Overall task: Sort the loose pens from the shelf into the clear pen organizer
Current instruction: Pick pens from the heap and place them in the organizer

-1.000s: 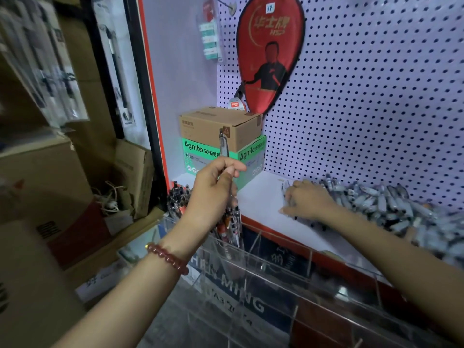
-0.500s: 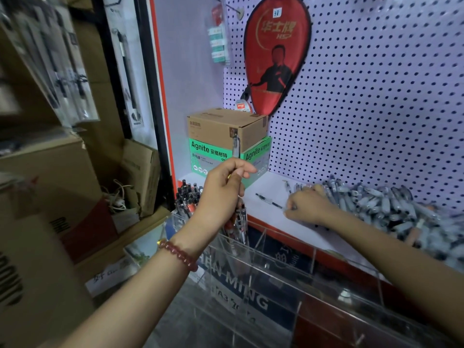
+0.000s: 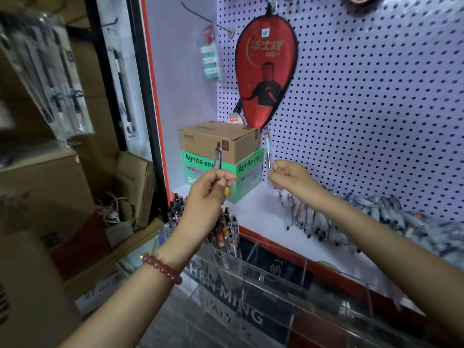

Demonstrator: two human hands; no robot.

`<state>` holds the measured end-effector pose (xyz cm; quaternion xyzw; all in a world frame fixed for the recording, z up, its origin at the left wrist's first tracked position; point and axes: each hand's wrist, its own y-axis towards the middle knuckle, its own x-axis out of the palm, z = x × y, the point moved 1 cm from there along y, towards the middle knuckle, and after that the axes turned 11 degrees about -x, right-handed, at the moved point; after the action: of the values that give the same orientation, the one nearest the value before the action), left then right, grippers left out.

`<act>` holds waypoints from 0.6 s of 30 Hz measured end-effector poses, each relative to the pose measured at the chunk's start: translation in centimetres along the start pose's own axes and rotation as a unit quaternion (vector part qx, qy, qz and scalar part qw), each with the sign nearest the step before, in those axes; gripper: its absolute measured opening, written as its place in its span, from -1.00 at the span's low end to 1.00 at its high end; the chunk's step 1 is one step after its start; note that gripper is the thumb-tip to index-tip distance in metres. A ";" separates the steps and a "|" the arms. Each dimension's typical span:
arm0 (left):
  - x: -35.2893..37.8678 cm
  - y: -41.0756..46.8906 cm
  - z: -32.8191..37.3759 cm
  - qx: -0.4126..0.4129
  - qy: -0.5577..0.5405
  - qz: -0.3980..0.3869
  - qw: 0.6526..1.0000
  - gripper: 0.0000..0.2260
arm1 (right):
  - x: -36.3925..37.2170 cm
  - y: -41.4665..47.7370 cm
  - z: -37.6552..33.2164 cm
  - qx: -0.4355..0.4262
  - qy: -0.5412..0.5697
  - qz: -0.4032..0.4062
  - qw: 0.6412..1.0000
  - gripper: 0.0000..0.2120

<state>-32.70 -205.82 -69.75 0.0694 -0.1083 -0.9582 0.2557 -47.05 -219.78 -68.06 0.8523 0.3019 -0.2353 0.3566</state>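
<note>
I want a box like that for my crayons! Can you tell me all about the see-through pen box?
The clear pen organizer looks like transparent plastic: thin walls and slanted dividers form open-topped compartments. It sits just below the red front edge of the white shelf. Dark pens stand bunched upright in its left compartments; none show in the rest. White lettering shows through it. The left hand, holding a pen, is above the filled end.

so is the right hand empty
No, the right hand pinches a pen that stands upright.
</note>
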 end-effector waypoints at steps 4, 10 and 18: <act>0.1 -0.2 0.3 0.013 0.012 0.014 1.000 -0.82 | 0.8 -0.7 -6.2 -0.027 0.131 -0.147 0.980 -0.92; 0.7 -1.3 1.3 0.050 -0.043 -0.076 0.995 -0.71 | 3.3 -2.1 -9.6 -0.059 -0.005 -0.232 0.971 -0.76; 0.2 -1.2 0.8 0.104 0.023 -0.041 0.993 -0.73 | 2.6 -2.6 -10.6 -0.049 -0.101 -0.209 0.972 -0.82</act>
<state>-33.65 -204.75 -69.27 0.1216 -0.1986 -0.9496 0.2100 -45.04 -209.45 -64.17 0.7238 0.4470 -0.3740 0.3693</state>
